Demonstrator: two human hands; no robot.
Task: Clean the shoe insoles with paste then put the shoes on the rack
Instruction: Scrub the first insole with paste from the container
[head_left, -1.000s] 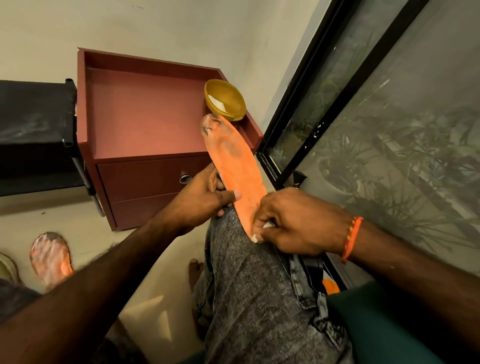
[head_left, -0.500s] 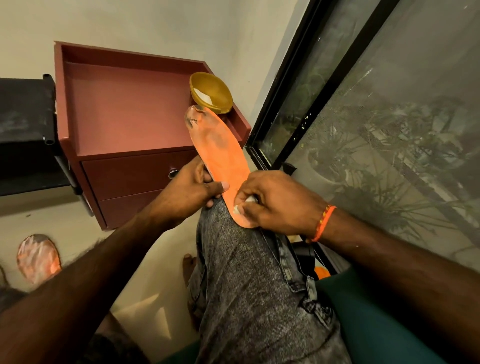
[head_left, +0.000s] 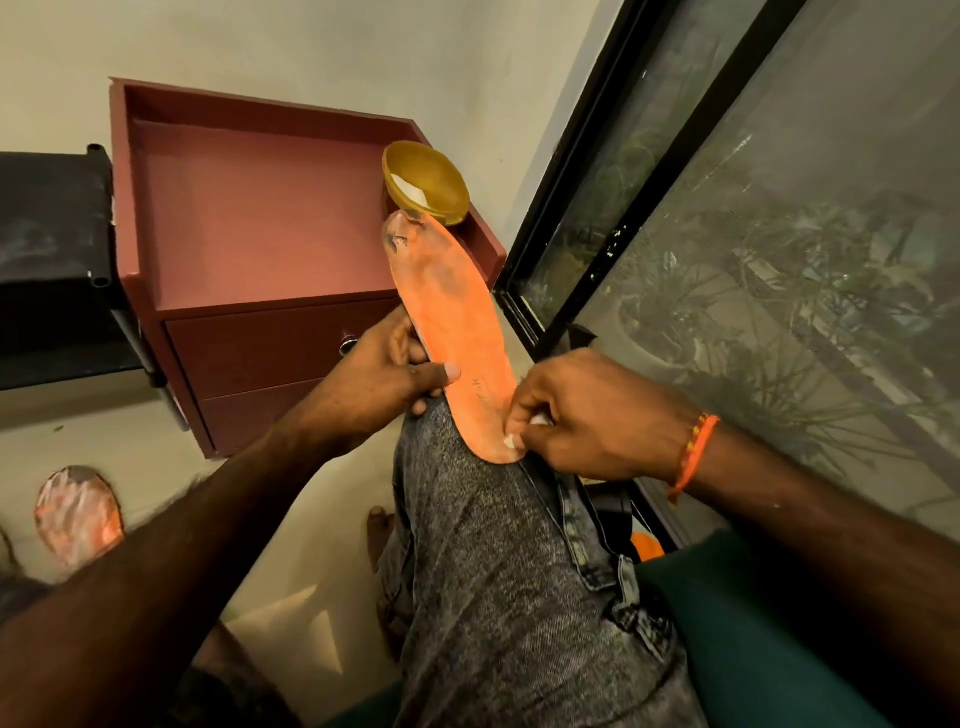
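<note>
An orange insole (head_left: 452, 322) with grey dirt marks rests heel-down on my right knee, its toe pointing up and away. My left hand (head_left: 384, 371) grips its left edge, thumb across the top. My right hand (head_left: 587, 415) is at the heel, its curled fingers pinching something small and white against the insole's right edge. A yellow bowl (head_left: 427, 182) with white paste stands on the red cabinet just beyond the toe. A second insole (head_left: 78, 514), smeared with white, lies on the floor at lower left.
The red cabinet (head_left: 260, 228) with two drawers stands against the wall ahead. A black rack (head_left: 52, 249) is to its left. A black-framed window (head_left: 602, 182) with mesh runs along the right. I sit on a green cushion (head_left: 753, 639).
My right hand stays at the insole's heel, shifting only slightly along its edge. The left hand's grip is unchanged. The camera view has shifted a little.
</note>
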